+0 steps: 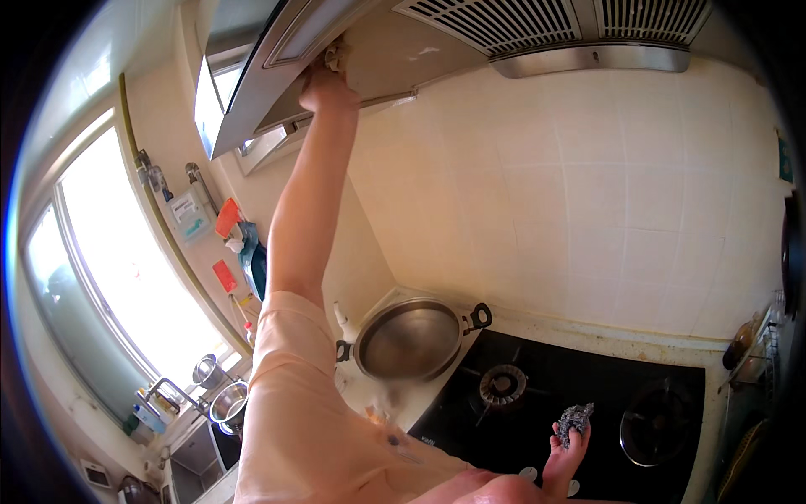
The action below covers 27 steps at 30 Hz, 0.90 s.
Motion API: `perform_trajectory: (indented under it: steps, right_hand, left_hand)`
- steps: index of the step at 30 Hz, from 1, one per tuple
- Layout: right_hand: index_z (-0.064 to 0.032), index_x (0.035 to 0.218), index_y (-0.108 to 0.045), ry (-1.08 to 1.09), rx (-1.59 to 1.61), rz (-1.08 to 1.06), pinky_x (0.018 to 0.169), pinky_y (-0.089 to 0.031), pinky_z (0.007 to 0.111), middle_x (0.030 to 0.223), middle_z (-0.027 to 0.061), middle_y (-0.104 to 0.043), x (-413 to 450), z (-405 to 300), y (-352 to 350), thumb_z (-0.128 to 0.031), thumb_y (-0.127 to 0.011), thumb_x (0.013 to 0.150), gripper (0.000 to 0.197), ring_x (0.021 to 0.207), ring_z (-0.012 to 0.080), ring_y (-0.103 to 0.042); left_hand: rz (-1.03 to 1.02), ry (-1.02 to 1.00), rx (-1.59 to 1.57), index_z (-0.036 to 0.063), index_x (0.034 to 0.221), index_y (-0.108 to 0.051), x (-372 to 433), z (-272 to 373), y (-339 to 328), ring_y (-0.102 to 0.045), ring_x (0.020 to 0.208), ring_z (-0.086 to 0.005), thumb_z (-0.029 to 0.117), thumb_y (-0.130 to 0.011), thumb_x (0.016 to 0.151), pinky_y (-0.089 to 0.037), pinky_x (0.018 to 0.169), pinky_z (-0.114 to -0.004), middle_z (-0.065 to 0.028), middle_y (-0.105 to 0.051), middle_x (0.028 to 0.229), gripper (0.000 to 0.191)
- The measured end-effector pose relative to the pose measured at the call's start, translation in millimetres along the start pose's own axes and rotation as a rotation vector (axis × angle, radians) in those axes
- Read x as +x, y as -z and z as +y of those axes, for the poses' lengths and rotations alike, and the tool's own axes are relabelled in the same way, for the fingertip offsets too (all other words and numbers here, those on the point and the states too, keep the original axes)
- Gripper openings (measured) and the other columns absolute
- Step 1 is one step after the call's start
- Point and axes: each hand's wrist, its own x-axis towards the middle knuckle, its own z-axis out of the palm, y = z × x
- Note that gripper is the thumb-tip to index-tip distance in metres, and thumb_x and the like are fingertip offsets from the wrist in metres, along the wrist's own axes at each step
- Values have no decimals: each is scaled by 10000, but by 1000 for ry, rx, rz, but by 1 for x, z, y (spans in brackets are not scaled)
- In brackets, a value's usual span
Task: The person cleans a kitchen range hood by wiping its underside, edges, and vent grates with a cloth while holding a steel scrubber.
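Observation:
My left arm reaches up to the underside of the stainless steel range hood (390, 57). My left hand (327, 91) is pressed there, closed around a crumpled light cloth (335, 57); part of its fingers is hidden in shadow. Low over the black glass gas hob (592, 384), my right hand (570, 444) grips a grey steel wool scourer (574, 423) between thumb and fingers. A wide steel pan (409, 340) with two black handles stands on the counter in the corner, left of the hob.
Two slatted hood filters (491, 25) lie overhead at right. At left are a window (138, 252), a yellow pipe (164, 233) and a sink (195, 457) with steel bowls (230, 403) beside its tap. A wire rack (759, 353) stands at the right edge.

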Motion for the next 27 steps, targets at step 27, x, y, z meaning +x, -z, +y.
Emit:
perform_trajectory:
  steps: [27]
  right_hand:
    - [-103,1256,-388,-8,6,55,728,-428,287,1067,70,-521,-8,17,21,-180,-482,826,447,859,192,-560]
  left_hand:
    - [-662,-1658,1492,120,971,-601,28,-3,86,-606,592,-232,70,-552,784,-512,477,-364,-11,-567,1048,200]
